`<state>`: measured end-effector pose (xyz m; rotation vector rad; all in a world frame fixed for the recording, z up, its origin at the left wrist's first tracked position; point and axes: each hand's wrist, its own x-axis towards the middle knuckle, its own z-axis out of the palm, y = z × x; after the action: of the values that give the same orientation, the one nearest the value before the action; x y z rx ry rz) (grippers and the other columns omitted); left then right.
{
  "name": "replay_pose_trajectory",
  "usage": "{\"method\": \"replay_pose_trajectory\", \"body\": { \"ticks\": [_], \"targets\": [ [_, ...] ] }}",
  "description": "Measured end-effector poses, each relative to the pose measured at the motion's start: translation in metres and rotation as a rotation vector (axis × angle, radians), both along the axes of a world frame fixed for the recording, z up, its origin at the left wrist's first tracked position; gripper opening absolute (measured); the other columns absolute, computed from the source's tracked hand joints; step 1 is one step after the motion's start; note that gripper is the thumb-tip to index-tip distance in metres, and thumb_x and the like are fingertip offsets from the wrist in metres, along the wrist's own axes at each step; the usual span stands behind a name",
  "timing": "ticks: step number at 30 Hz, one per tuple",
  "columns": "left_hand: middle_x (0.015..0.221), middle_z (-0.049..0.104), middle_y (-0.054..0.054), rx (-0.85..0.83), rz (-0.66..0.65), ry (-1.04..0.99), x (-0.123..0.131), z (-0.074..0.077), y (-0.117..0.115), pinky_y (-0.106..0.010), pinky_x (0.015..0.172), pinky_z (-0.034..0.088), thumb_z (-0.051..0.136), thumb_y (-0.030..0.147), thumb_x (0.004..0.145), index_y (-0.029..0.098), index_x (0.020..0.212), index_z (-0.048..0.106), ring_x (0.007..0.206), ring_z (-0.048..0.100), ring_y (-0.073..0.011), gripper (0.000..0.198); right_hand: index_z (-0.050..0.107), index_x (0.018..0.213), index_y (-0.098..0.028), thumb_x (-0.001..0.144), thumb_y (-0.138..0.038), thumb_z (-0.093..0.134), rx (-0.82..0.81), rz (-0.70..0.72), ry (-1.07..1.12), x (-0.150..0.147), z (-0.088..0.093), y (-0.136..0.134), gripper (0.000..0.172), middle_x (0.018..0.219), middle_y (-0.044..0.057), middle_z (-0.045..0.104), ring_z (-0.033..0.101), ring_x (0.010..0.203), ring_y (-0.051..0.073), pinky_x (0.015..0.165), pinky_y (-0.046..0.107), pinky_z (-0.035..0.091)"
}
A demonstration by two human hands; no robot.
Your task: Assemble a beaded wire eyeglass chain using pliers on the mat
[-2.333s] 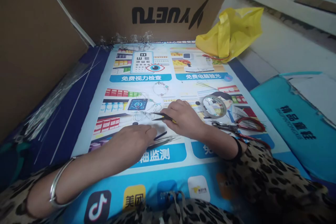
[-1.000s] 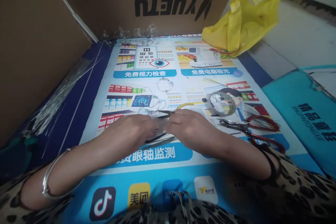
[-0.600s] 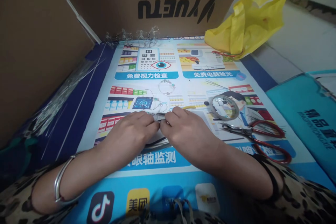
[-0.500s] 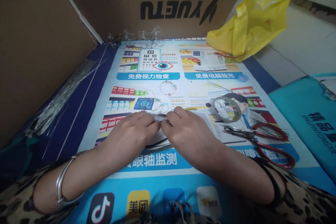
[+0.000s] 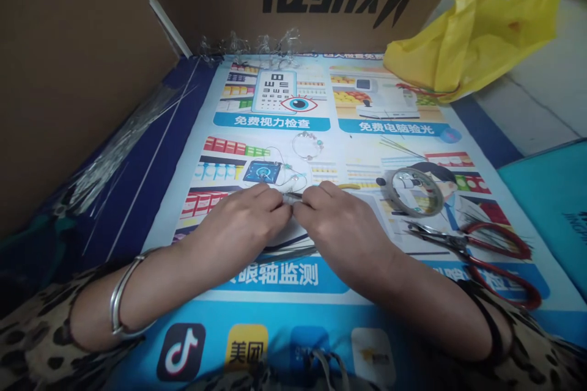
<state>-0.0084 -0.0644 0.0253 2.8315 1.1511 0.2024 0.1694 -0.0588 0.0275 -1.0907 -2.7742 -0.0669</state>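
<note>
My left hand [image 5: 250, 217] is closed, thumb and fingertips pinched on what looks like a thin beaded wire [image 5: 288, 167], which loops up beyond the fingers. Against it, knuckles almost touching, my right hand [image 5: 339, 226] is closed too. A narrow dark metal tip [image 5: 293, 195] shows between the two hands. A curved yellow handle end [image 5: 349, 186] sticks out behind the right hand, perhaps part of the same tool. The pinched ends are hidden by my fingers. Just beyond lies a round beaded bracelet [image 5: 308, 146].
Right of my hands lie a roll of clear tape [image 5: 415, 192] and red-handled scissors [image 5: 481, 244]. A yellow bag [image 5: 477, 36] sits at the back right. Cardboard [image 5: 321, 24] walls the back and left. Wire pieces [image 5: 270, 49] stand along it; a wire bundle [image 5: 110, 159] lies left.
The whole view has shifted, so the mat and its objects sit farther right in the picture. Both hands keep nearly the same closed pose, side by side.
</note>
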Motion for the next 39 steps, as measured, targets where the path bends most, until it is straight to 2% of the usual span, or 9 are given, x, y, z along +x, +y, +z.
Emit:
{"method": "replay_pose_trajectory", "body": {
  "ticks": [5,14,18,21,28,32,39],
  "targets": [
    [0.078,0.057,-0.005,-0.039,0.002,-0.026,-0.002,-0.001,0.0,-0.033,0.065,0.045,0.052,0.009,0.081,0.013,0.081,0.06,0.077,0.052,-0.0206,0.009,0.058,0.071,-0.017,0.078,-0.003,0.048,-0.058,-0.022,0.06,0.003,-0.009,0.001,0.019,0.073,0.004,0.057,0.047,0.072,0.017,0.058,0.027,0.034],
    [0.08,0.062,-0.005,-0.114,0.059,-0.134,-0.005,-0.007,0.004,-0.031,0.068,0.046,0.046,0.007,0.082,0.015,0.088,0.062,0.079,0.056,-0.0195,0.019,0.062,0.083,-0.017,0.083,-0.008,0.043,-0.359,-0.094,0.151,0.007,-0.012,0.006,0.02,0.081,0.005,0.059,0.051,0.08,0.016,0.067,0.026,0.038],
    [0.08,0.064,-0.005,-0.12,0.101,-0.289,-0.006,-0.009,0.006,-0.028,0.067,0.046,0.046,0.011,0.083,0.015,0.086,0.065,0.077,0.059,-0.0176,0.02,0.063,0.08,-0.017,0.081,-0.011,0.05,-0.52,-0.158,0.283,0.007,-0.006,0.01,0.014,0.079,0.002,0.06,0.053,0.076,0.013,0.064,0.024,0.038],
    [0.08,0.066,-0.003,-0.156,0.161,-0.447,-0.005,-0.007,0.009,-0.024,0.066,0.045,0.051,0.011,0.08,0.017,0.083,0.066,0.076,0.06,-0.0148,0.016,0.062,0.076,-0.019,0.075,-0.01,0.056,-0.627,-0.197,0.467,0.008,-0.005,0.011,0.011,0.075,-0.001,0.06,0.054,0.071,0.01,0.062,0.022,0.039],
    [0.075,0.064,0.003,-0.5,0.408,-0.749,-0.004,-0.009,0.012,-0.021,0.062,0.044,0.062,0.018,0.075,0.021,0.078,0.066,0.067,0.058,-0.0103,0.006,0.061,0.08,-0.018,0.071,-0.019,0.061,-1.091,-0.293,0.939,0.008,-0.022,0.013,0.009,0.071,-0.002,0.06,0.057,0.065,0.01,0.06,0.024,0.047],
    [0.065,0.06,0.003,-0.714,0.48,-0.934,-0.001,-0.015,0.012,-0.021,0.056,0.042,0.063,0.023,0.075,0.019,0.077,0.065,0.059,0.052,-0.0093,0.005,0.06,0.08,-0.017,0.069,-0.024,0.064,-1.168,-0.322,1.093,0.004,-0.025,0.012,0.013,0.075,-0.001,0.062,0.059,0.065,0.011,0.064,0.028,0.051],
    [0.062,0.059,0.001,-0.842,0.537,-1.177,0.008,-0.018,0.009,-0.022,0.054,0.041,0.065,0.022,0.073,0.016,0.077,0.064,0.057,0.052,-0.0097,0.008,0.058,0.076,-0.017,0.069,-0.023,0.065,-1.23,-0.324,1.227,-0.002,-0.019,0.01,0.012,0.073,-0.003,0.06,0.058,0.065,0.009,0.066,0.027,0.051]
  ]
}}
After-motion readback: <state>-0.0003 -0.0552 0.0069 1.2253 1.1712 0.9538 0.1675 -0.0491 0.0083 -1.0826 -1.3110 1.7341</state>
